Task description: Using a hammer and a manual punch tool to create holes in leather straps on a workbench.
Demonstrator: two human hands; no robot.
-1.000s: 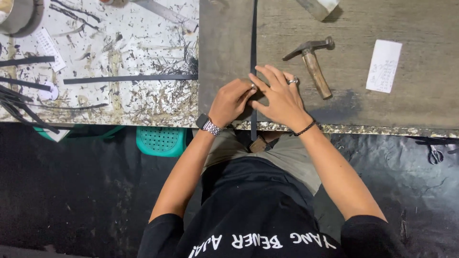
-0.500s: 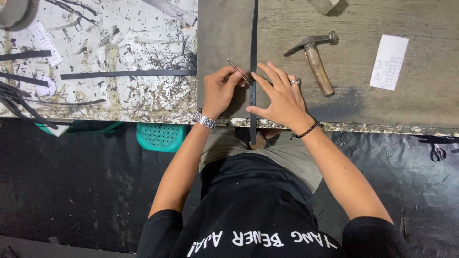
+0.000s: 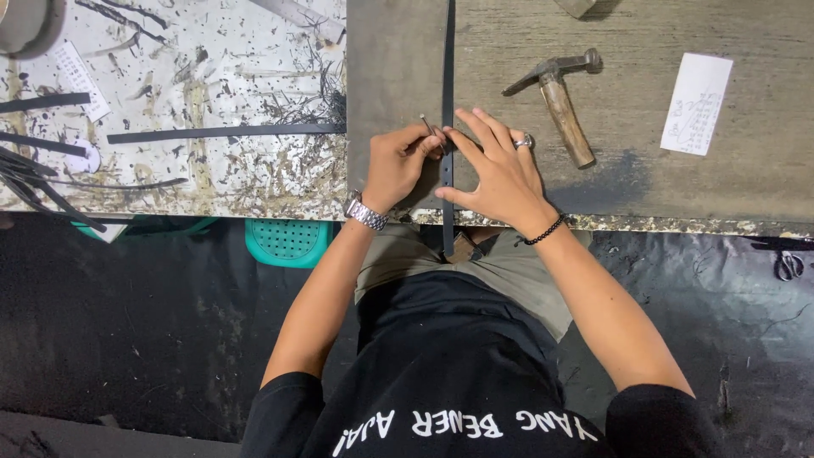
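Note:
A long narrow black strap (image 3: 448, 76) lies lengthwise on the grey slab (image 3: 394, 76) of the workbench and hangs over the near edge. My left hand (image 3: 398, 163), with a metal watch on the wrist, pinches a thin pen-like tool (image 3: 428, 127) whose tip meets the strap. Spread flat, my right hand (image 3: 500, 165) presses down on the strap and the bench just right of it; it wears a ring and a black bead bracelet.
A hammer with a wooden handle (image 3: 561, 100) lies right of my hands, a white paper slip (image 3: 697, 103) further right. The left bench top (image 3: 212, 85) is littered with black strips and shavings. A green plastic basket (image 3: 288, 241) sits under the bench. Scissors (image 3: 788, 265) lie on the dark floor at right.
My left hand has lifted its fingers and now holds the thin tool angled at the strap. My right hand has stayed spread on the strap; the view shifted slightly.

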